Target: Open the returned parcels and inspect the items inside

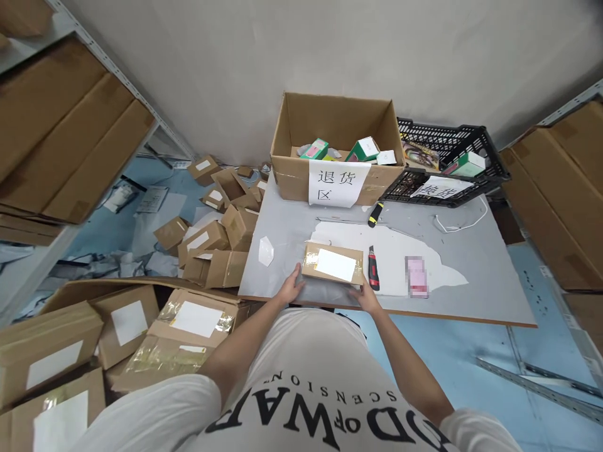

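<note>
Grey surface (471, 276), near edge: my left hand (289, 290) and right hand (365, 296) clasp the parcel (333, 263) by its ends. Risk: parcel overhangs; could slip off, or nudge the knife (373, 269) alongside.

Parcel (333, 264) at near edge of counter (480, 276), between left hand (289, 290) and right hand (365, 297); box cutter (374, 268) just right; open carton (335, 147) far, crate (443, 164) to its right.

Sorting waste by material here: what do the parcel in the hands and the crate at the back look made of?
The parcel: brown cardboard, matte, with glossy tape and a white paper label. The crate: apparently black moulded plastic, judging by its open lattice walls.
</note>
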A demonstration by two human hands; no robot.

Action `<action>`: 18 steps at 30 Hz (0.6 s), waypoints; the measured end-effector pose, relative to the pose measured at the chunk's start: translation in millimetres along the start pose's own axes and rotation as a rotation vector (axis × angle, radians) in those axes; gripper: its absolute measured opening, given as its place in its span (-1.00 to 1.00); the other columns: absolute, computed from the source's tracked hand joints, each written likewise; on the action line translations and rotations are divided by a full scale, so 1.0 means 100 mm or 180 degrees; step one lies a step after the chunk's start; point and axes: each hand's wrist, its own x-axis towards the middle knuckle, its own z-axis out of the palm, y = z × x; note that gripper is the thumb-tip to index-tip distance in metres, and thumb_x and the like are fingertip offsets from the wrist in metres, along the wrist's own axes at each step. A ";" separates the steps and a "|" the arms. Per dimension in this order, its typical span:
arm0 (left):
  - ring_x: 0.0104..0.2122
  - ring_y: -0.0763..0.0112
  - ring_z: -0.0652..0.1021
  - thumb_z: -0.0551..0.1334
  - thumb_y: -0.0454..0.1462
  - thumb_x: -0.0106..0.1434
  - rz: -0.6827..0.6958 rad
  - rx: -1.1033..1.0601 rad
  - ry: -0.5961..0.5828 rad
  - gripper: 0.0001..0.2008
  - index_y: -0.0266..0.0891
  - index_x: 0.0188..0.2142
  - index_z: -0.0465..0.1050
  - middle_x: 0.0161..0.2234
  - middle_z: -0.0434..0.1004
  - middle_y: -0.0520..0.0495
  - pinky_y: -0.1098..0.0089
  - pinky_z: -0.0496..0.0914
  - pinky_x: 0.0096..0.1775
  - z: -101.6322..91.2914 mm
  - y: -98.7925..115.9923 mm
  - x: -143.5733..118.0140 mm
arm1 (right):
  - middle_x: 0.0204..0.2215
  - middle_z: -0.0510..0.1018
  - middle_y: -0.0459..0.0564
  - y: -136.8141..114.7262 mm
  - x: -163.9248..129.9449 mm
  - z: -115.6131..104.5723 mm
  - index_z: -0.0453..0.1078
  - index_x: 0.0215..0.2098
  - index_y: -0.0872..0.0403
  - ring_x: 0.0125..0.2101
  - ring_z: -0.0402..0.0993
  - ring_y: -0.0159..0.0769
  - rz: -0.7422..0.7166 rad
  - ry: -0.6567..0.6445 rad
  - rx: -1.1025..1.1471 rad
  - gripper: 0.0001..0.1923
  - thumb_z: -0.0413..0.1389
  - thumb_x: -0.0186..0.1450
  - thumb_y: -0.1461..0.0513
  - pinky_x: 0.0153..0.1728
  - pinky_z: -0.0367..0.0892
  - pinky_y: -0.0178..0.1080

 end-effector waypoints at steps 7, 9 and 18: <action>0.25 -0.01 0.16 0.33 -0.17 0.02 0.0166 0.0303 0.0061 -0.60 -0.22 -0.12 0.51 0.02 0.48 -0.18 -0.01 -0.14 0.26 0.18 0.23 0.07 | -0.15 0.53 0.12 -0.16 0.09 0.11 0.38 -0.09 0.12 -0.09 0.39 0.01 0.0050 0.0297 -0.0954 -0.53 0.11 0.12 0.01 0.03 0.21 0.08; 0.23 -0.01 0.20 0.31 -0.17 0.05 0.0219 0.0406 0.0091 -0.62 -0.23 -0.11 0.51 0.00 0.49 -0.17 0.00 -0.08 0.25 0.19 0.32 0.05 | -0.23 0.53 0.11 -0.21 0.09 0.07 0.40 -0.18 0.12 -0.19 0.41 -0.04 0.0040 0.0284 -0.1149 -0.57 0.09 0.14 -0.02 -0.05 0.27 0.04; -0.09 -0.09 0.50 0.20 -0.04 0.18 0.0401 0.1856 0.0281 -0.59 -0.24 -0.09 0.54 -0.10 0.57 -0.18 0.09 0.27 0.02 0.27 0.68 0.03 | -0.24 0.50 0.16 -0.51 0.21 0.00 0.44 -0.13 0.08 -0.17 0.41 -0.01 -0.0014 0.0260 -0.1931 -0.44 -0.17 0.30 -0.12 -0.14 0.27 -0.04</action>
